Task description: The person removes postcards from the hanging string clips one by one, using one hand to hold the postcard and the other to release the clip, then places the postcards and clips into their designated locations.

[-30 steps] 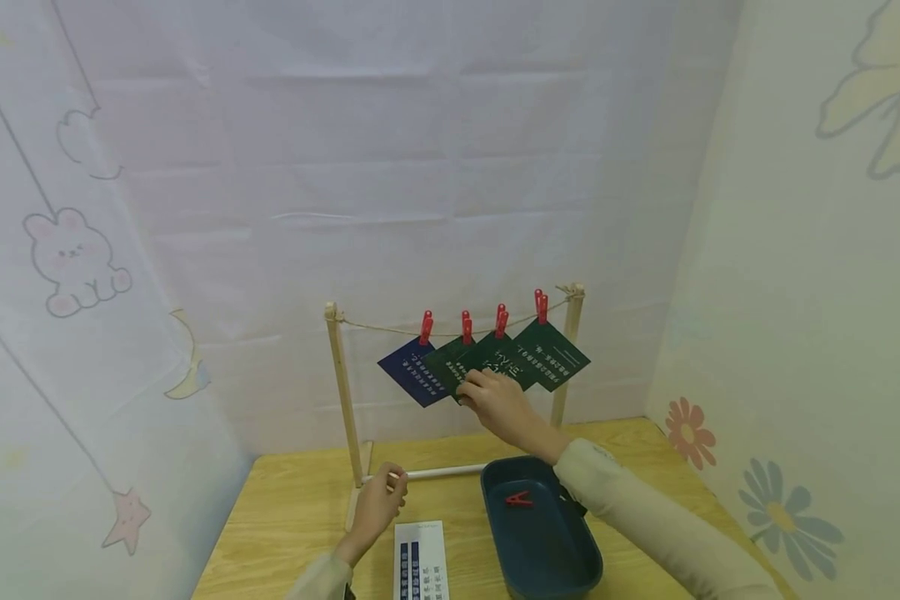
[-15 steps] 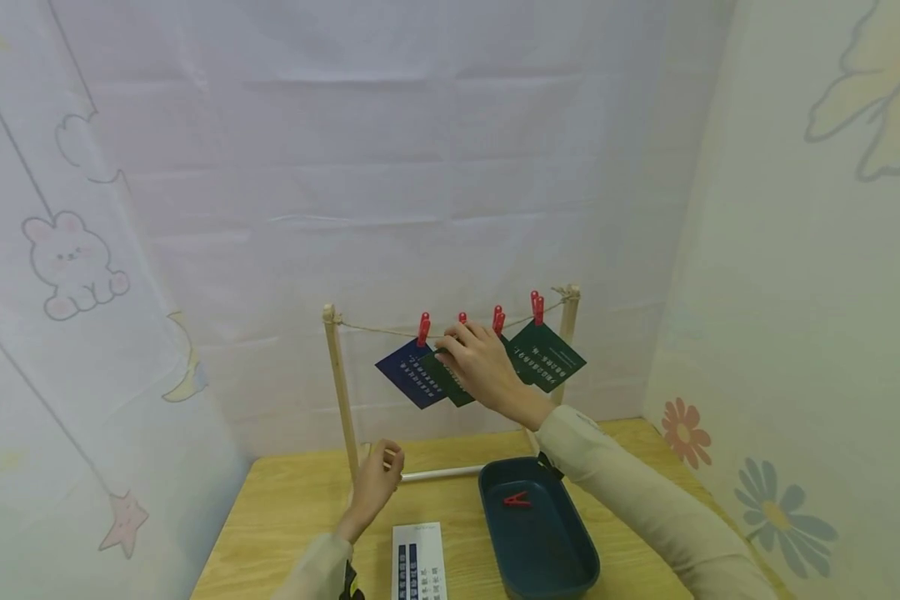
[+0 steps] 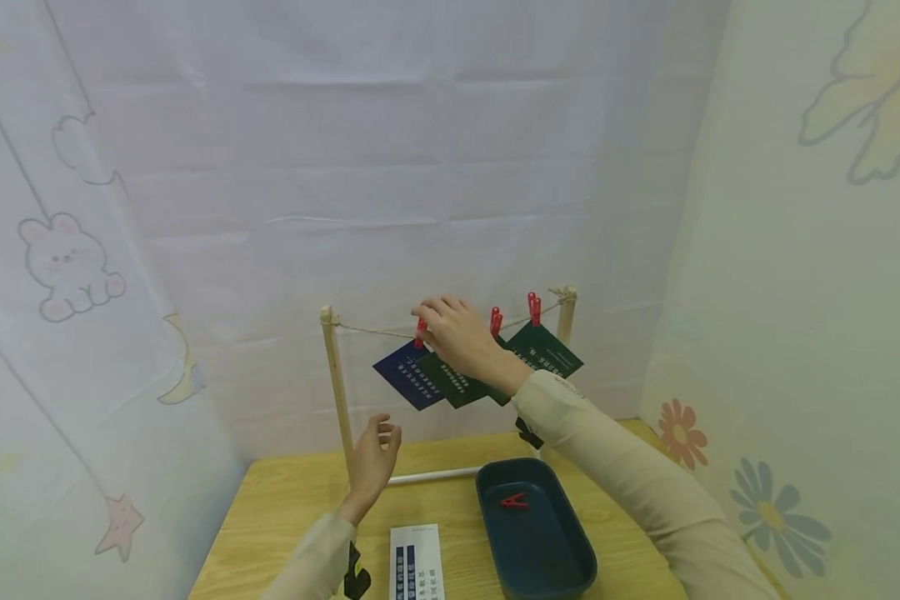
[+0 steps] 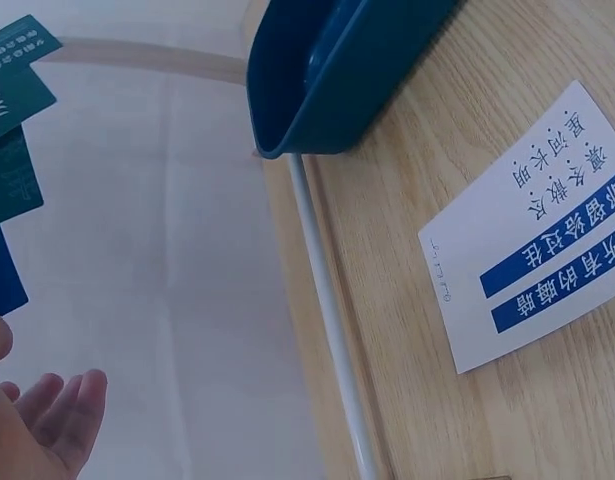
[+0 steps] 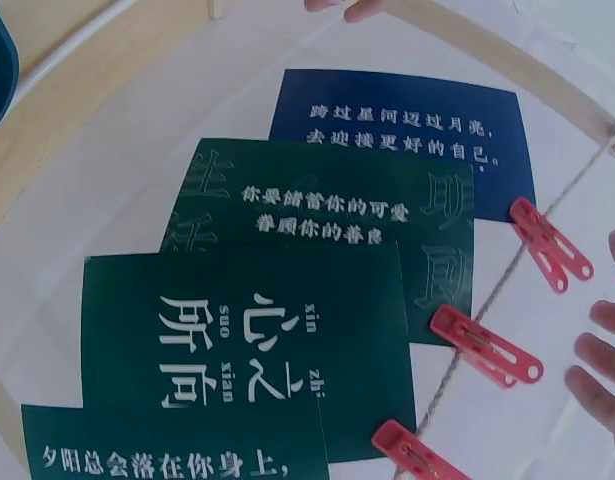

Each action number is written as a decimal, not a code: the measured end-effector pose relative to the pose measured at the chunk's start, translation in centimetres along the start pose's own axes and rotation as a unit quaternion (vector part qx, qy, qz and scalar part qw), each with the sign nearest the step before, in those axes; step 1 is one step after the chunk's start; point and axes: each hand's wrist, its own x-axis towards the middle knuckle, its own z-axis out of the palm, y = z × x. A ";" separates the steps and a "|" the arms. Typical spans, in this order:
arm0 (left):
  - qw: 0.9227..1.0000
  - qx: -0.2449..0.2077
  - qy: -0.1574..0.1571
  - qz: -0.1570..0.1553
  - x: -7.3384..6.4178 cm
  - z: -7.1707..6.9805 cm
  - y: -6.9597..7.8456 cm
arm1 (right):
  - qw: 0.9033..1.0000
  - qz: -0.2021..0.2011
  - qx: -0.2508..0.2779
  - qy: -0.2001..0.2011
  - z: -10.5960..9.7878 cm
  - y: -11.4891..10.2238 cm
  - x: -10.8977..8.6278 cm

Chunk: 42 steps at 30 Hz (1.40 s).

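A blue card (image 5: 397,110) and three green cards (image 5: 237,330) hang overlapping from a twine line (image 5: 507,270), each under a red clothespin. My right hand (image 3: 457,337) is raised at the line, by the leftmost clothespin (image 3: 420,332) above the blue card. The right wrist view shows its fingers (image 5: 599,355) spread apart, clear of the clothespins (image 5: 487,345). Lower left, my left hand (image 3: 375,458) hovers in front of the left post with relaxed fingers and holds nothing. In the left wrist view its fingers (image 4: 72,415) are below the blue card (image 4: 1,275).
Wooden posts (image 3: 337,383) joined by a white rod (image 3: 435,476) carry the line. A dark blue bin (image 3: 588,567) on the wooden table (image 3: 270,517) contains one red clothespin (image 3: 514,501). A white printed card (image 3: 417,562) lies left of the bin.
My right hand has moved up and left, from in front of the green cards to the leftmost clothespin. My left hand has risen slightly and its fingers have loosened.
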 end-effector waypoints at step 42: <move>0.991 -0.112 0.065 0.033 2.1 1.4 3.4 | 0.981 0.038 -0.077 -0.176 0.6 0.0 1.7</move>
